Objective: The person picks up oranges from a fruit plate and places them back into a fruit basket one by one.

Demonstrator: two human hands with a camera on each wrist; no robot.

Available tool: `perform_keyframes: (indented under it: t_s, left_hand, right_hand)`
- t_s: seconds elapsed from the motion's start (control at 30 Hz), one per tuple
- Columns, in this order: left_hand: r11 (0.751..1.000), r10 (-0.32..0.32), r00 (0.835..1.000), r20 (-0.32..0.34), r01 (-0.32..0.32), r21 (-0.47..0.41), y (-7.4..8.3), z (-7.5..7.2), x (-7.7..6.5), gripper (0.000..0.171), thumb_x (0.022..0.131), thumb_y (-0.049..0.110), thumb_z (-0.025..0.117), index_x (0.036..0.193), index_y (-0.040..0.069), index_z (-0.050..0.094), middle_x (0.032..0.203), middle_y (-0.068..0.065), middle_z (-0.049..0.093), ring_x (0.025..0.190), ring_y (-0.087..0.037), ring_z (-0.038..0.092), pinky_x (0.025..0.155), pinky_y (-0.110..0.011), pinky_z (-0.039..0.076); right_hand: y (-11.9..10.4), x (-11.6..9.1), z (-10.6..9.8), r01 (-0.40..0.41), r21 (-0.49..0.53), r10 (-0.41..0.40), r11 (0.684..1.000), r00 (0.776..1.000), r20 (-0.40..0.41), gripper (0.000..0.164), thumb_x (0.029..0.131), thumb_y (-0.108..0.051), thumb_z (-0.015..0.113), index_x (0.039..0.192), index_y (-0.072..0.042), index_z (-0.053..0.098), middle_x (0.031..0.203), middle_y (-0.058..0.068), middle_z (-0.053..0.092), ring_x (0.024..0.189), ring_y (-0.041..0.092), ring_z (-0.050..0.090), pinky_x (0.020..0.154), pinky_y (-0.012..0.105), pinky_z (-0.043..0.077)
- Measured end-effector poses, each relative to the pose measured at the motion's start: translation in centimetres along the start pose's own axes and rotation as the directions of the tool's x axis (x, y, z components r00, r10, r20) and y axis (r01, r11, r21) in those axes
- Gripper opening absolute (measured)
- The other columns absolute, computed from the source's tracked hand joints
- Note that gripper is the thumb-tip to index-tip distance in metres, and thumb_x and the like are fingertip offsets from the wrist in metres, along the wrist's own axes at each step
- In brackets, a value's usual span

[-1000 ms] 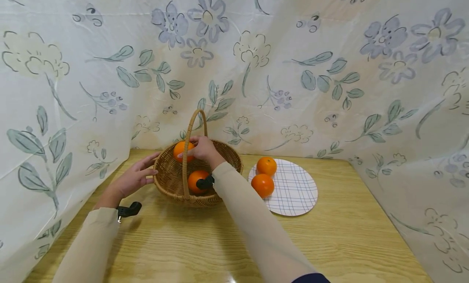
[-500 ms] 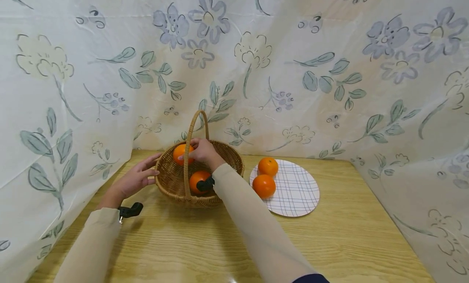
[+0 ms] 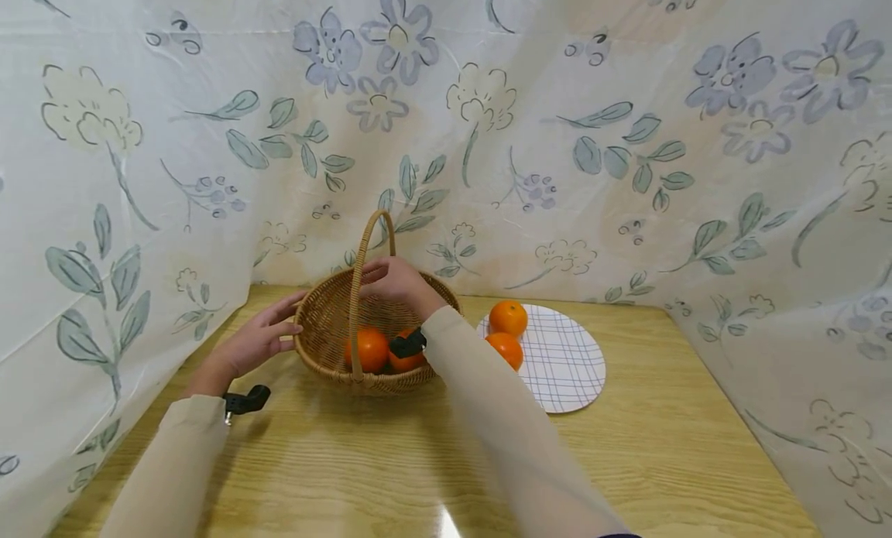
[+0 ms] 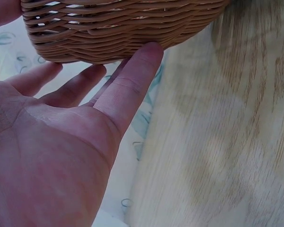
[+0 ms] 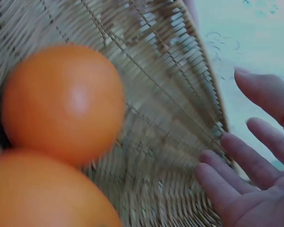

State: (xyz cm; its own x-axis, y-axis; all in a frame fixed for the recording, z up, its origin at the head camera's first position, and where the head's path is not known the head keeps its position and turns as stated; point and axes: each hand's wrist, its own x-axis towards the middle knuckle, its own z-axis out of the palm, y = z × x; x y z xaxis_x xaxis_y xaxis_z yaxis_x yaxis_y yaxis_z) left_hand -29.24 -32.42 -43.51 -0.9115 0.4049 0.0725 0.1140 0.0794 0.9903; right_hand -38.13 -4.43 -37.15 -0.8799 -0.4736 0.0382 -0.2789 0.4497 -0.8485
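Observation:
In the head view, a wicker basket (image 3: pixel 322 319) with a tall arched handle (image 3: pixel 355 298) stands on the table. Two oranges lie side by side in it: one orange (image 3: pixel 369 351) sits behind the handle, and the other orange (image 3: pixel 406 363) is partly covered by the right wrist's black camera mount. My left hand (image 3: pixel 254 343) touches the basket's left side with extended fingers, as the left wrist view confirms. Over the basket's far rim is my right hand (image 3: pixel 400 281), holding nothing. In the right wrist view its fingers (image 5: pixel 246 156) are spread apart from both oranges.
Right of the basket lies a pale oval mat with blue checks (image 3: pixel 564 360). Two more oranges rest at its left edge, a far orange (image 3: pixel 508 318) and a near orange (image 3: pixel 506 347) partly behind the right sleeve. A floral curtain (image 3: pixel 488 151) encloses the wooden table (image 3: pixel 662 445).
My right hand has let go of the orange, which now lies lower in the basket against the other one. That hand has moved slightly up and right. The left hand stays put.

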Motion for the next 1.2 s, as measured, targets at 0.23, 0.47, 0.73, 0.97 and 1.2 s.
perform_keyframes:
  t_s: [0.23,0.47,0.73,0.97,1.2]
  left_hand:
    - [1.000,0.000,1.000,0.008,0.000,0.015,0.2,-0.1,-0.2,0.073,0.107,0.008,0.049,0.165,0.004,0.005,0.167,-0.031,0.001,0.122,-0.003,0.056,0.092,-0.026,0.058]
    - [1.000,-0.002,1.000,0.014,0.002,0.018,0.1,-0.1,-0.3,0.072,0.108,0.009,0.047,0.165,0.005,0.004,0.166,-0.031,0.002,0.122,-0.003,0.056,0.092,-0.026,0.058]
    - [1.000,0.017,1.000,0.018,-0.018,0.006,-0.1,-0.1,-0.1,0.071,0.107,0.006,0.047,0.165,0.004,0.006,0.164,-0.033,0.003,0.123,-0.002,0.057,0.092,-0.027,0.058]
    - [1.000,0.007,1.000,0.018,-0.008,0.018,-0.6,-0.2,0.1,0.070,0.108,0.007,0.046,0.165,0.006,0.006,0.163,-0.028,0.010,0.124,-0.004,0.056,0.093,-0.027,0.058]
    - [1.000,0.011,1.000,0.017,-0.011,0.007,-0.6,-0.4,0.3,0.069,0.108,0.008,0.046,0.165,0.005,0.007,0.159,-0.021,0.017,0.121,-0.007,0.058,0.090,-0.026,0.059]
  right_hand:
    - [0.6,-2.0,-2.9,0.003,-0.027,-0.004,1.000,1.000,-0.007,0.056,0.088,-0.031,0.082,0.139,-0.015,0.064,0.133,0.011,0.068,0.125,0.030,0.061,0.102,0.043,0.054]
    - [1.6,-3.9,-5.4,0.027,0.019,-0.027,0.999,0.999,-0.017,0.059,0.088,-0.029,0.081,0.141,-0.010,0.061,0.138,0.015,0.065,0.128,0.029,0.061,0.103,0.044,0.053]
    - [2.6,-5.7,-7.4,0.075,0.072,-0.071,0.995,0.996,-0.053,0.052,0.089,-0.026,0.081,0.137,-0.013,0.065,0.135,0.012,0.068,0.128,0.025,0.062,0.102,0.039,0.055]
    - [3.7,-7.3,-8.5,0.065,0.153,-0.052,0.986,0.995,-0.082,0.050,0.090,-0.025,0.081,0.137,-0.015,0.065,0.139,0.012,0.066,0.127,0.026,0.064,0.105,0.043,0.054]
    - [4.8,-8.9,-9.4,0.084,0.183,-0.062,0.980,0.990,-0.123,0.047,0.090,-0.029,0.081,0.134,-0.019,0.067,0.136,0.007,0.067,0.125,0.023,0.065,0.112,0.048,0.048]
